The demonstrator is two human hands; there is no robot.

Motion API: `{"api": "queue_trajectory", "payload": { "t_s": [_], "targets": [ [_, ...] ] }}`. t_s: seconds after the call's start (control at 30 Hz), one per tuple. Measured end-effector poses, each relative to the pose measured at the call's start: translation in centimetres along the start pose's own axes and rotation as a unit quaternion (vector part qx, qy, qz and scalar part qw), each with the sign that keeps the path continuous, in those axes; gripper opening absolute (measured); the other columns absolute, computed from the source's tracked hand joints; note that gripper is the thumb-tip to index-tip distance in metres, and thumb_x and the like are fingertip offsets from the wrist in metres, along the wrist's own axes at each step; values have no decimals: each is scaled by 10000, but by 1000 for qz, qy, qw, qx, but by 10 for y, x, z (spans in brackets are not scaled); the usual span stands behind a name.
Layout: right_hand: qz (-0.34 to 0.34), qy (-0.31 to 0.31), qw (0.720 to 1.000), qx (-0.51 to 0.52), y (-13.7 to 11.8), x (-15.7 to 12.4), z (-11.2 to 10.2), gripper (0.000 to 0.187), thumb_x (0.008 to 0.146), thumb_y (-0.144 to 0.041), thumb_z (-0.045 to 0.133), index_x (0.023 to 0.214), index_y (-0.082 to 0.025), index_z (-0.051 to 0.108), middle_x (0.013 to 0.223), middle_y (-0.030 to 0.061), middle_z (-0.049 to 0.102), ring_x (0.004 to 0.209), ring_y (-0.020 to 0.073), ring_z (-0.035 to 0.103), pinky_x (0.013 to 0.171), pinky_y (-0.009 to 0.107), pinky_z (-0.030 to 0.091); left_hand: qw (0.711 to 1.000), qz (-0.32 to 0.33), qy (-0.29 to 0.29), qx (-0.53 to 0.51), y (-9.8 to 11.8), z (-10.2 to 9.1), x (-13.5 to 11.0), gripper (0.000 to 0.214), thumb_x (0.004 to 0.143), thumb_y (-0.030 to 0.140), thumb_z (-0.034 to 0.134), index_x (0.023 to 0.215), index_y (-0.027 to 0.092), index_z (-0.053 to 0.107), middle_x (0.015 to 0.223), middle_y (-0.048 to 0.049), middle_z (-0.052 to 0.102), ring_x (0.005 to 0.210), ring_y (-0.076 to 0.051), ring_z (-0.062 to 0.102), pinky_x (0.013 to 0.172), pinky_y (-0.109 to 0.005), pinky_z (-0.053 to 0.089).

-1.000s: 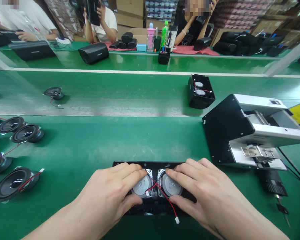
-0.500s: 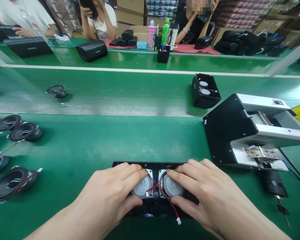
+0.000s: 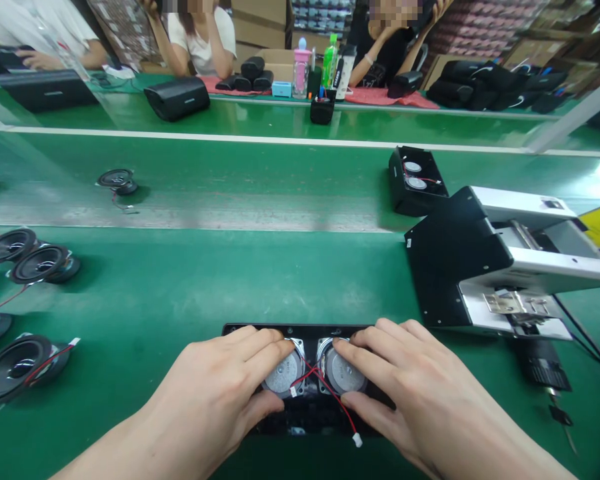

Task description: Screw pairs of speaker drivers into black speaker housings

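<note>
A black speaker housing lies right in front of me, with two round speaker drivers seated side by side in it, magnets facing up. My left hand has its fingers and thumb round the left speaker driver. Round the right speaker driver curl the fingers and thumb of my right hand. Red wires cross between the drivers, each ending in a small white plug; one plug hangs over the near edge of the housing. The outer sides of both drivers are hidden under my fingers.
Loose speaker drivers lie at the left. A screw feeder machine stands at the right, an electric screwdriver just below it. On the belt beyond sit another housing and one driver. Co-workers sit across the far bench.
The far housing and the single driver on the belt have shifted slightly right. My hands keep their hold with hardly any movement. The co-workers' arms have moved a little.
</note>
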State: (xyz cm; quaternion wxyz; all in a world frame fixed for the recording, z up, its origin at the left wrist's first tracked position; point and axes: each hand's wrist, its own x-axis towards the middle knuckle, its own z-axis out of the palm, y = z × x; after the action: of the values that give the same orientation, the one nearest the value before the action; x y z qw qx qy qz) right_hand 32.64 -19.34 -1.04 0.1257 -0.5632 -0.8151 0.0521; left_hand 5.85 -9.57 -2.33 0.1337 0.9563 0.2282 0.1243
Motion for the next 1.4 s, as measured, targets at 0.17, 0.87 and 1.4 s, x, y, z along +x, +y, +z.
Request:
{"api": "queue_trajectory", "payload": {
  "t_s": [0.17, 0.87, 1.4],
  "targets": [
    [-5, 1, 1000, -1, 1, 0, -1, 465, 830, -221, 904, 1249, -231, 704, 1078, 13, 708, 917, 271, 618, 780, 453, 422, 1000, 1, 10, -1, 0, 0, -1, 270, 1038, 340, 656, 1283, 233, 614, 1186, -37, 804, 963, -249, 802, 757, -382, 678],
    [7, -4, 1000, 14, 0, 0, 1, 483, 826, -233, 935, 1247, -249, 697, 1063, -3, 697, 895, 257, 593, 790, 447, 397, 999, 8, 39, 11, 1, -4, 6, 398, 1140, 494, 361, 1193, 230, 654, 1089, -10, 821, 884, -202, 803, 704, -355, 675],
    [28, -10, 999, 26, -2, 2, -8, 545, 813, -366, 991, 1271, -264, 714, 1067, -25, 736, 904, 248, 642, 809, 457, 442, 997, 23, 54, 50, 2, -3, 4, 459, 1146, 534, 333, 1194, 240, 682, 1117, -5, 838, 915, -184, 821, 741, -307, 668]
  ]
}}
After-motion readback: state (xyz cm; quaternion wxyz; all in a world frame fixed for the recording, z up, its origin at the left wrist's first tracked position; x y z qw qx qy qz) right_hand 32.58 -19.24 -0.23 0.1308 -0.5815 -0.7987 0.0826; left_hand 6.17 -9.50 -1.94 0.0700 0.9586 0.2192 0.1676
